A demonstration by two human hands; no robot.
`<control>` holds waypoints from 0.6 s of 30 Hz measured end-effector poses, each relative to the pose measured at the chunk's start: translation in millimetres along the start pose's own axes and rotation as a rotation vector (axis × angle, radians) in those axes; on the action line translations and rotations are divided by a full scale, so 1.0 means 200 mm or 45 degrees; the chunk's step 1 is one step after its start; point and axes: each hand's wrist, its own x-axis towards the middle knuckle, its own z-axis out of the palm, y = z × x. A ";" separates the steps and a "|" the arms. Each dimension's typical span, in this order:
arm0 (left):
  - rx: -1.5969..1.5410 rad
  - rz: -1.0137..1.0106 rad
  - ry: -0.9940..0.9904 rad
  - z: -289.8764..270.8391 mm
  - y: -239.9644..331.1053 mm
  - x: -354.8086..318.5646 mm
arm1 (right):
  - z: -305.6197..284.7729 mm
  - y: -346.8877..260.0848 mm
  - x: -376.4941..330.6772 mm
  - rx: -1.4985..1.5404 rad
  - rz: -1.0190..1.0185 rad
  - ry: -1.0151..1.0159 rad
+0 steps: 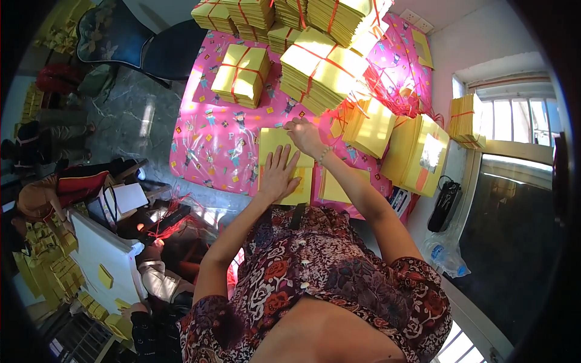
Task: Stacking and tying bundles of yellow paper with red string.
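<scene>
A yellow paper piece, perhaps an envelope or folded sheet, lies on the pink patterned table cover in front of me. My left hand rests flat on its lower part, fingers spread. At its upper right edge my right hand has curled fingers, thumb and fingertips together on the paper's edge. A second yellow paper stack lies under my right forearm. Beyond my hands stands a yellow paper bundle tied with red string, beside a larger tied bundle.
More tied bundles are piled at the table's far end. Loose red strings lie at the right. Yellow stacks line the right edge near a black case and a plastic bottle. People work at a white table on the left.
</scene>
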 end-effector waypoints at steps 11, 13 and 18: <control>-0.025 -0.005 0.018 0.02 0.02 -0.01 | -0.02 -0.02 -0.02 -0.040 0.046 0.006; -0.015 -0.012 -0.009 0.03 0.02 -0.01 | -0.04 -0.03 -0.04 -0.046 0.072 -0.016; 0.009 -0.014 -0.020 0.05 0.00 -0.02 | -0.16 -0.15 -0.18 0.128 0.179 0.361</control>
